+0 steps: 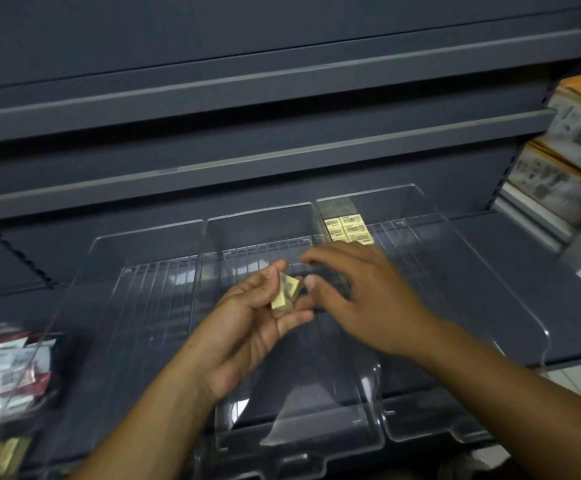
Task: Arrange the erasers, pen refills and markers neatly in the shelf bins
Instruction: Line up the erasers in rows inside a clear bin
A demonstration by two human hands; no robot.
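Left grip (pixel 247 323) clamped on erasers (pixel 286 293) | right grip (pixel 368 299) fingers apart | clear bins (pixel 257 216) on dark grey shelf (pixel 489 265)

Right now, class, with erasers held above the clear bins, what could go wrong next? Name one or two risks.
1. The left hand holds the erasers near its fingertips. One could slip into the middle bin, away from the row of erasers at the back of the right bin.
2. The right hand looks blurred. If it reaches back quickly, it might knock that row askew.
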